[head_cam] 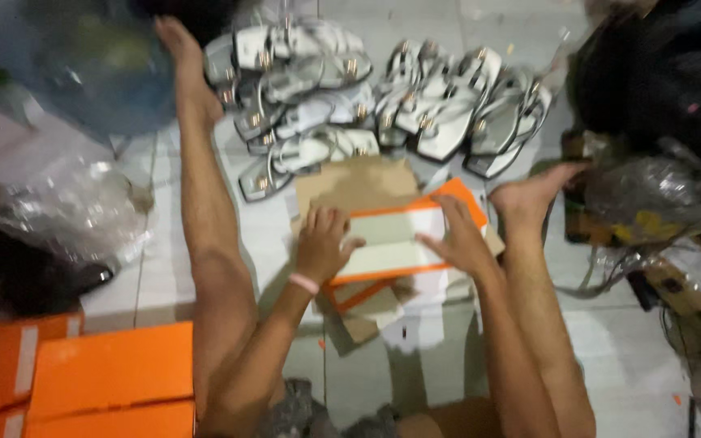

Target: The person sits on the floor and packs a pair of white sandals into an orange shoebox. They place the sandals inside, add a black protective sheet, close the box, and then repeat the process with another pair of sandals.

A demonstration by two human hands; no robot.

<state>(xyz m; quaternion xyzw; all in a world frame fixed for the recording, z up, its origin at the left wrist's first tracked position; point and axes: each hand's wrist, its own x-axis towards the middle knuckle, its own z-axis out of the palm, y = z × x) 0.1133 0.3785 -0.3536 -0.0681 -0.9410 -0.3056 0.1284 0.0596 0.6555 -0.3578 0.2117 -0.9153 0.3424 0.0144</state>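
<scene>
I sit on a tiled floor with my legs spread, and both hands rest on a flat orange and white cardboard box piece (403,235) between them. My left hand (324,243), with a pink band at the wrist, presses its left end with curled fingers. My right hand (458,239) grips its right part near the orange edge. Under it lie brown cardboard sheets (354,182) and more flattened orange pieces (359,296).
Several silver sandals (342,97) are piled on the floor beyond the box. Orange boxes (111,377) are stacked at the lower left. A large blue water bottle (91,65) and clear plastic wrap (66,211) lie left. Dark bags (659,89) and clutter crowd the right.
</scene>
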